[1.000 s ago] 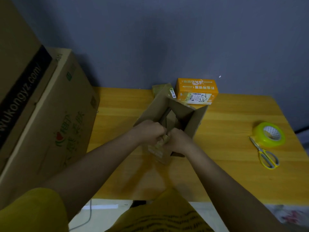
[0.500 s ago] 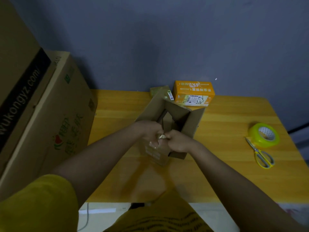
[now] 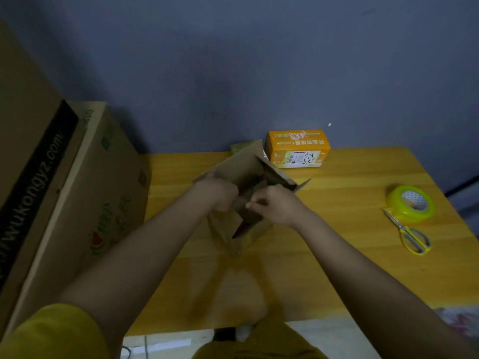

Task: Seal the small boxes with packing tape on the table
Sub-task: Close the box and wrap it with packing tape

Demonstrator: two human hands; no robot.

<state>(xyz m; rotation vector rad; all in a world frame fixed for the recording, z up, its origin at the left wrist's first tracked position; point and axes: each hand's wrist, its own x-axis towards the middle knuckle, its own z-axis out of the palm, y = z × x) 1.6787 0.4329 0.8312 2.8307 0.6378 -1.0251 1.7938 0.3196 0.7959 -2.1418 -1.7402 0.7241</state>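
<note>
My left hand [image 3: 220, 194] and right hand [image 3: 274, 206] each grip a flap of one open brown box [image 3: 241, 177] mid-table [image 3: 337, 255]. One orange box [image 3: 298, 149] behind; one tape roll [image 3: 410, 203], one scissors [image 3: 412, 235] near the right edge.

The person wears a mustard-yellow short sleeve [image 3: 51, 332], forearms bare, with matching yellow clothing [image 3: 259, 343] below.

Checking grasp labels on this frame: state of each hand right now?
Left hand: fingers curled, gripping a flap of the open brown cardboard box.
Right hand: pinching another flap of the same box.
</note>
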